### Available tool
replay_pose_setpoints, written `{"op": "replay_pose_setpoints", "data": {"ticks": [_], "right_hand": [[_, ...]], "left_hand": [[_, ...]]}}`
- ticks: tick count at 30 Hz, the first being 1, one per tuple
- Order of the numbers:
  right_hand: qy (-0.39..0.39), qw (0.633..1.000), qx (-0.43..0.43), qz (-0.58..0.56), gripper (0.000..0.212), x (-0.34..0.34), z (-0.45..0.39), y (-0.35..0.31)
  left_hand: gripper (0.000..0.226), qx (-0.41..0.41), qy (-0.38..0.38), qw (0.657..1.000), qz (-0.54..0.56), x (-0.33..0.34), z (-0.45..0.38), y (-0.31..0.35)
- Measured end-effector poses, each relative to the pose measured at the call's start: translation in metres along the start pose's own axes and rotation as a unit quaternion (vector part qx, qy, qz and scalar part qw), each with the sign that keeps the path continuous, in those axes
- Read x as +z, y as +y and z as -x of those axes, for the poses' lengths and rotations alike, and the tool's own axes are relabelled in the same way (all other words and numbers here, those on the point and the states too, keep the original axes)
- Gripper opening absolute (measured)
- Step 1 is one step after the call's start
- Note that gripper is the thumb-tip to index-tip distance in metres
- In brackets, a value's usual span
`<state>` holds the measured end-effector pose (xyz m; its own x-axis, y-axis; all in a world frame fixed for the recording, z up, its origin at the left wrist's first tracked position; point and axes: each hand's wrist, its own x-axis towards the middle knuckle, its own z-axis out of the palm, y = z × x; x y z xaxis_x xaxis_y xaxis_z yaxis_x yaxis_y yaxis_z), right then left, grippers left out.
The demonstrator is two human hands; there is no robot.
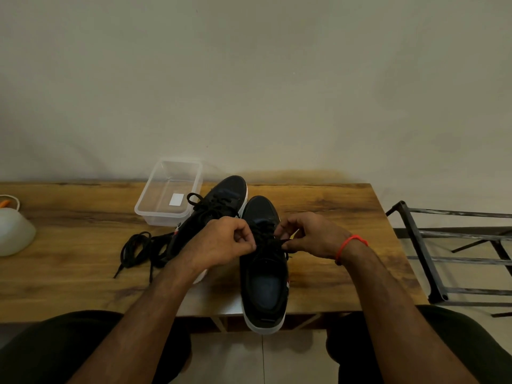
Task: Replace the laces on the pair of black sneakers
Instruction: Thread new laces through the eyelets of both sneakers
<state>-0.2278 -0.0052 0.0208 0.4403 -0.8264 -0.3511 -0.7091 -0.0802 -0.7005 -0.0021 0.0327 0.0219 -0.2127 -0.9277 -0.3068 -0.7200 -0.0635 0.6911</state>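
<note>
Both hands pinch a black lace (270,241) over the near sneaker (263,286), left hand (221,242) and right hand (310,236) curled tight. Its heel overhangs the table (346,273) edge. The far sneaker (221,200), partly hidden by the left hand, touches a clear box (169,189). Loose laces (141,250) lie left.

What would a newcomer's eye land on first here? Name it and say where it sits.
First, the left hand and right hand pinching a black lace over the nearer black sneaker at the table's front edge. Next, the loose black laces left of the second sneaker, and the clear plastic container behind them.
</note>
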Motion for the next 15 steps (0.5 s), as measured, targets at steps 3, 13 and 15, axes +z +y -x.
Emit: {"op": "replay_pose_setpoints", "data": {"ticks": [3, 13, 15], "right_hand": [[0.000, 1.000, -0.003, 0.001, 0.023, -0.001, 0.001, 0.001], [0.006, 1.000, -0.010, 0.022, 0.021, 0.001, 0.000, 0.001], [-0.001, 0.999, -0.015, 0.028, 0.019, 0.001, 0.001, 0.000]], "left_hand": [[0.004, -0.030, -0.043, 0.998, -0.035, -0.011, 0.003, -0.005], [0.004, -0.091, -0.125, 0.984, -0.089, -0.012, 0.002, -0.018], [0.005, -0.098, -0.129, 0.983, -0.083, -0.013, 0.003, -0.017]]}}
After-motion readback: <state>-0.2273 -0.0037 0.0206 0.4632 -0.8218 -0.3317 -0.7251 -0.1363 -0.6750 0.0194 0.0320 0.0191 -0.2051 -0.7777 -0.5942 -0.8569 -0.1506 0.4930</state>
